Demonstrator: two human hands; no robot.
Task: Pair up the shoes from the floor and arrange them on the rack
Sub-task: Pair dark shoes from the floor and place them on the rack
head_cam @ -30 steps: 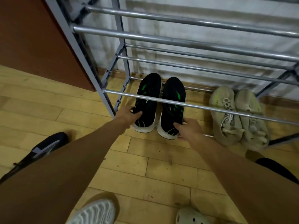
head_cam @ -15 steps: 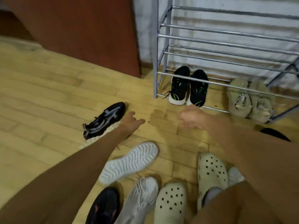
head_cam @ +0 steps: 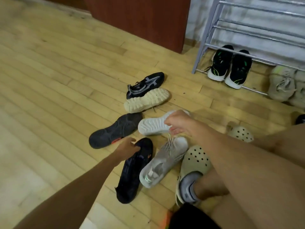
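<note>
Wooden floor (head_cam: 49,80), far left: bare boards, no shoes.

Black shoe, sole up (head_cam: 113,133): on its side, orange mark at the edge, just left of the left hand.

Left hand (head_cam: 127,146): fingers curled onto the toe of a dark shoe, upright (head_cam: 133,171); closing on it, not yet lifted.

Black shoe with grey stripes (head_cam: 145,84): tipped over beside a cream sole (head_cam: 146,100), touching it, well apart from both hands.

White shoe, sole up (head_cam: 153,125): right hand (head_cam: 179,124) gripping its toe end, fingers wrapped over the edge.

Grey knit shoe (head_cam: 163,164): upright between the dark shoe and a worn clog (head_cam: 194,164).

Rack (head_cam: 203,45), far right: black-and-green pair (head_cam: 229,66) and beige pair (head_cam: 283,85) already at the bottom level.

Step in hand, by judgement: gathering loose shoes for matching. Next move calls for finding each held shoe's mate, probably the sole-up black and the grey knit, before carrying any to the rack.
</note>
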